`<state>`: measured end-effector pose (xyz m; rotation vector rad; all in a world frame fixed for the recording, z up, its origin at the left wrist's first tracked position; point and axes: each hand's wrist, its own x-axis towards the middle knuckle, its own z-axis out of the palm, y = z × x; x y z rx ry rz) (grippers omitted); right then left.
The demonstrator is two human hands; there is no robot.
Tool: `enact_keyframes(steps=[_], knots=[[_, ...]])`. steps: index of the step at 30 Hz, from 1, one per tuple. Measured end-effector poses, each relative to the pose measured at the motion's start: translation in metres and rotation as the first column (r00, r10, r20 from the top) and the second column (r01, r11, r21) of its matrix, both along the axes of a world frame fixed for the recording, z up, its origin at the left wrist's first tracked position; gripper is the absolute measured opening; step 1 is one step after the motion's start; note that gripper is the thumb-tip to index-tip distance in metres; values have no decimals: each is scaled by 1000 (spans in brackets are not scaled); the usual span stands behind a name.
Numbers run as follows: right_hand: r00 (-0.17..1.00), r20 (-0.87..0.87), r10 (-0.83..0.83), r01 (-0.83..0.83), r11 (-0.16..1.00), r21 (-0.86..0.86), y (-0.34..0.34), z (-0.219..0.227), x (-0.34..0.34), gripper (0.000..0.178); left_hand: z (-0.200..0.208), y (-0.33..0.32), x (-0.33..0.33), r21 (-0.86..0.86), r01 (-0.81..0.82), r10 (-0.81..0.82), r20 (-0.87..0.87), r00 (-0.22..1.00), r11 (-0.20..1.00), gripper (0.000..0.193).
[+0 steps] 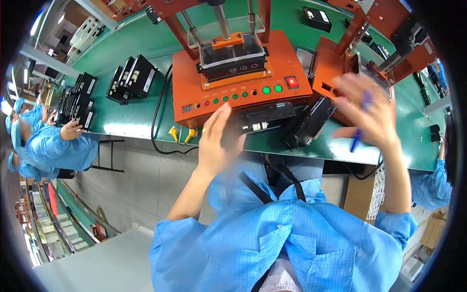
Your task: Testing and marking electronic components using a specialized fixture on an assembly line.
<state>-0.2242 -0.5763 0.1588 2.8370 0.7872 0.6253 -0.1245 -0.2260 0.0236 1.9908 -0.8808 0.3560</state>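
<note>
Glossy green tabletop (131, 129) above gray flr. (146, 170); orange press (277, 73) behind boxy blk. unit (270, 115). L. hand (216, 141): grip parted nr. unit, contact unclear; R. hand (367, 114), blurred: grip holds slim blue pen (356, 139).

Black box (270, 115): positioned just beside the left hand (215, 143), light-coloured connectors (256, 127) on its near side. Blue pen (358, 137): blurred, held in the right hand (367, 112).

Tabletop (284, 24), clock centred on press (250, 87) | device (233, 68): in press | case trio (141, 78): 9 o'clock | case rows (80, 100): 9 o'clock, farther | second press (327, 59): 3 o'clock | lone case (317, 18): 2 o'clock, behind | two loose cases (310, 121): 4–5 o'clock, before press | cable plugs (192, 135): 7 o'clock
</note>
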Motion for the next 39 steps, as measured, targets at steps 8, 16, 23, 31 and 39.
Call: enact_keyframes(steps=[8, 16, 23, 31, 39], knots=[[997, -72, -8, 50, 793, 607, 62, -105, -45, 58, -5, -15, 4, 3, 262, -262, 71, 963, 965, 80], [906, 320, -277, -30, 712, 701, 106, -93, -48, 50, -19, -59, -6, -100, 277, -284, -62, 957, 956, 112], [970, -215, 114, 222, -53, 974, 148, -55, -31, 49, -12, -65, -8, -98, 231, -230, 25, 973, 968, 112], [971, -238, -35, 223, -239, 945, 154, -66, -28, 63, -9, -61, -15, -69, 221, -223, -23, 974, 973, 110], [944, -231, -237, 244, 26, 969, 163, -61, -16, 49, -8, -61, -12, -48, 222, -222, 7, 975, 974, 109]])
